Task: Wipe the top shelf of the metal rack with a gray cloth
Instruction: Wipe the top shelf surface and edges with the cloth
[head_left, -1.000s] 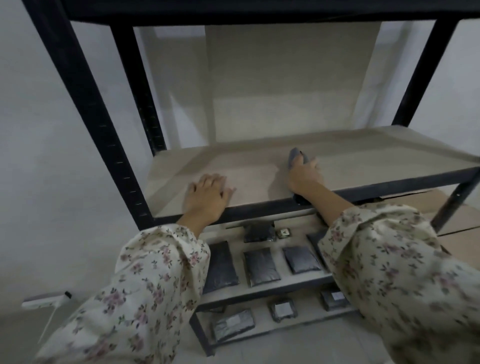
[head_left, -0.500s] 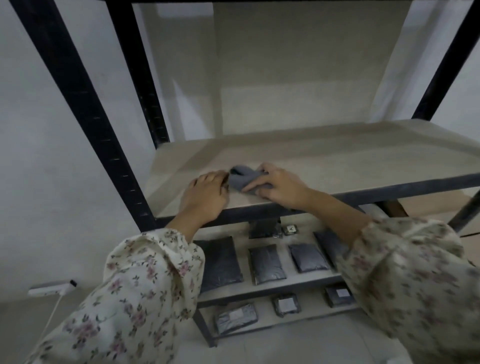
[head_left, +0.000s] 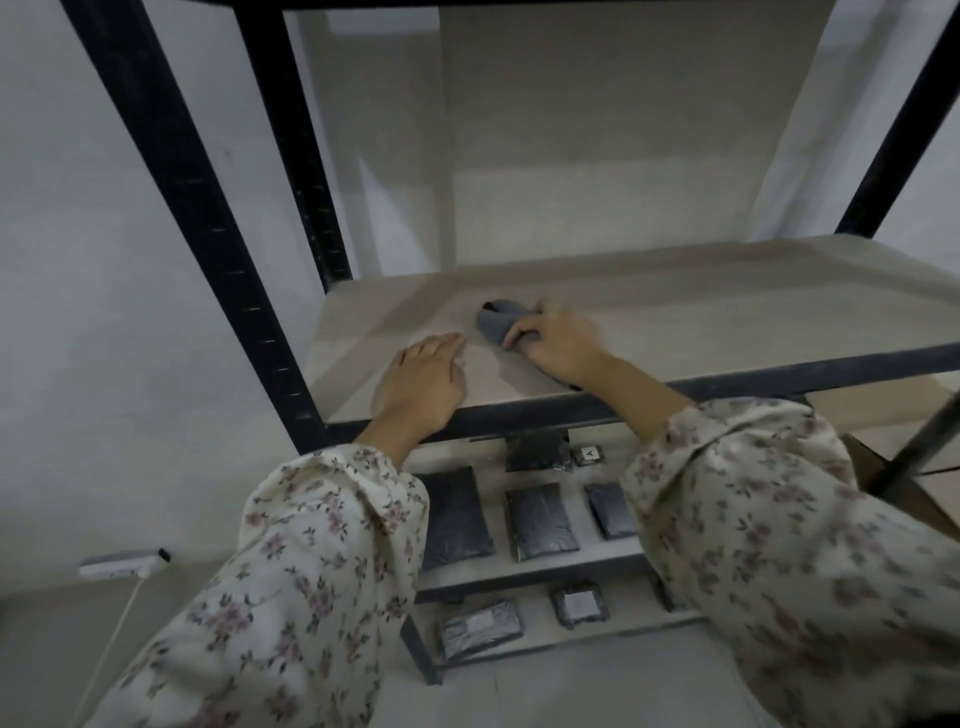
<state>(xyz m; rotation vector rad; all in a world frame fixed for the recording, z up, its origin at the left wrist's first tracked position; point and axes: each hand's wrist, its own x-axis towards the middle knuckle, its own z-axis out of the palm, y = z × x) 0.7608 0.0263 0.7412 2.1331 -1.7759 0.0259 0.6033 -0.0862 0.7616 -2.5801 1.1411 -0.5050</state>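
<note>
A pale board shelf (head_left: 727, 301) sits in a black metal rack (head_left: 171, 171) at chest height. On its left half lies a bunched gray cloth (head_left: 496, 325), and my right hand (head_left: 558, 340) holds it against the board with fingers curled over its right side. My left hand (head_left: 423, 384) rests flat on the shelf near the front edge, a little left of the cloth, fingers straight and apart from it. Both arms wear floral sleeves.
The shelf's black front rail (head_left: 727, 382) runs under my wrists. Lower shelves carry several dark wrapped packets (head_left: 540, 522). Black uprights stand at left and at right (head_left: 904, 130). A white power strip (head_left: 122, 564) lies on the floor at left, by the white wall.
My right hand swept the cloth left from the shelf's middle to beside my left hand, then pushed it a little farther back. The left hand stayed in place.
</note>
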